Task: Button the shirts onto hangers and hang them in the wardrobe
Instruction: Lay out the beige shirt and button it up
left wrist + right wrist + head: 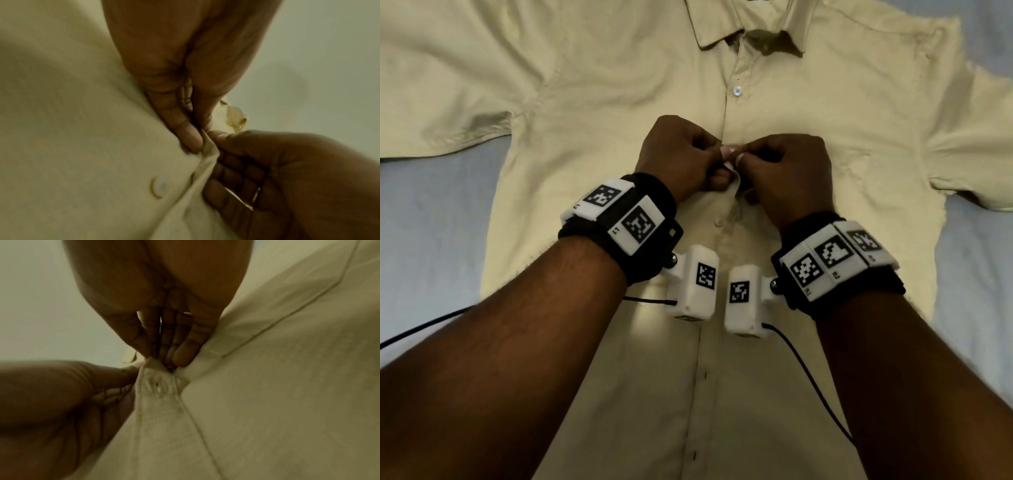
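Head view: a pale yellow shirt (592, 102), spread flat on a light blue sheet (431, 219), is pinched at its placket by the left hand (678, 156) and right hand (787, 171); wrist tags (642, 224) read L1, R1, R2. Left wrist view: an undone button (160, 186) is seen. Right wrist view: an empty buttonhole (157, 384) is shown.

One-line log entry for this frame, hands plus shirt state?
phase: buttoning | left hand: pinches placket | right hand: pinches placket | shirt: flat, upper button fastened, lower button open

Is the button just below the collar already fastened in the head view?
Yes, the button sits on top of the closed placket of the shirt, above where both hands pinch the fabric.
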